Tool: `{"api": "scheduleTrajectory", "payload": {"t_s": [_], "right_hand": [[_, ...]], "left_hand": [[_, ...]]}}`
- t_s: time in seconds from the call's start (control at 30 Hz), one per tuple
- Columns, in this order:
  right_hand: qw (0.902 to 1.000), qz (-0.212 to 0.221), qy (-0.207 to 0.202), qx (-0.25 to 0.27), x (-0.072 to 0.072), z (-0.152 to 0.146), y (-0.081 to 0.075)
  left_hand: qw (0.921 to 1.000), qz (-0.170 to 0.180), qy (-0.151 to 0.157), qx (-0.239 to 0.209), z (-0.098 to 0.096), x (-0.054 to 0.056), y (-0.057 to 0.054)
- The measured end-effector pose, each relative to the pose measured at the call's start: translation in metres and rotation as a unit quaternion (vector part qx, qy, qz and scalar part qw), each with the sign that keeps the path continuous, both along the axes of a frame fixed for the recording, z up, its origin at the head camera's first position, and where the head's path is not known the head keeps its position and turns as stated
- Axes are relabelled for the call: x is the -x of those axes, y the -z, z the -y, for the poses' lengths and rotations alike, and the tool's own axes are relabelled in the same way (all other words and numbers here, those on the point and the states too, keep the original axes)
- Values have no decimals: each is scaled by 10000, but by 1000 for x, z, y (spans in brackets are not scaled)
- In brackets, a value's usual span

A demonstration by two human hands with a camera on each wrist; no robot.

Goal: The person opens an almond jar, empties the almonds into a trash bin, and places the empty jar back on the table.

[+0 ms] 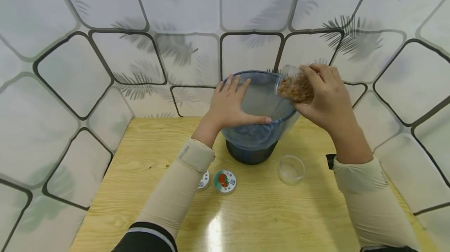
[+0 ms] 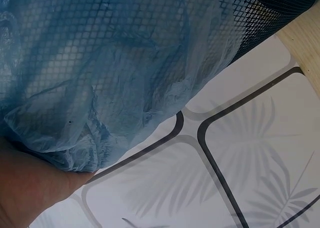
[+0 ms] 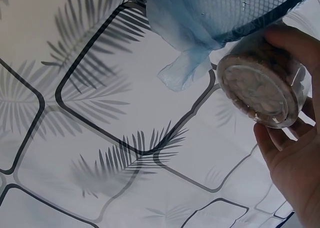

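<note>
My right hand [image 1: 330,99] grips a clear plastic jar [image 1: 293,84] of small brown pieces. The jar lies tilted at the right rim of a dark mesh wastebasket [image 1: 250,155], its mouth towards the inside. A thin blue plastic bag [image 2: 115,82] lines the basket and folds over its rim. In the right wrist view the jar's round base [image 3: 257,92] faces the camera, with contents showing through. My left hand [image 1: 228,107] rests on the basket's left rim, fingers straight and spread, thumb stretched along the near edge.
On the wooden table [image 1: 151,158], a clear round lid [image 1: 291,170] lies in front of the basket. Left of it are two small round labelled containers, one with a red fruit picture [image 1: 225,182], the other [image 1: 203,181] partly behind my left sleeve. Patterned walls [image 1: 190,60] stand behind and beside the table.
</note>
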State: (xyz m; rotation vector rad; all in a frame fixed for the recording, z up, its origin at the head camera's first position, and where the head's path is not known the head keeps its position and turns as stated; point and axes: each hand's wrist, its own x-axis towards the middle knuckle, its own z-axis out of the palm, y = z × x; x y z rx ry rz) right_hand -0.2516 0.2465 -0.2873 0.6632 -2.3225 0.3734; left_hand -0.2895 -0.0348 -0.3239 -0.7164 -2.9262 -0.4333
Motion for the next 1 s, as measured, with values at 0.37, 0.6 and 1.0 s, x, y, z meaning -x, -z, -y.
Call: {"api": "scheduleTrajectory", "payload": {"t_s": [0.37, 0.6, 1.0], "right_hand": [[9991, -164, 176, -339, 1, -1, 1], [9987, -156, 239, -415, 3, 1, 0], [9988, -215, 218, -383, 3, 0, 1]], "left_hand": [[10000, -9, -27, 53, -1, 1, 0], [10000, -41, -28, 11, 0, 1, 0], [10000, 17, -52, 54, 0, 1, -2]]}}
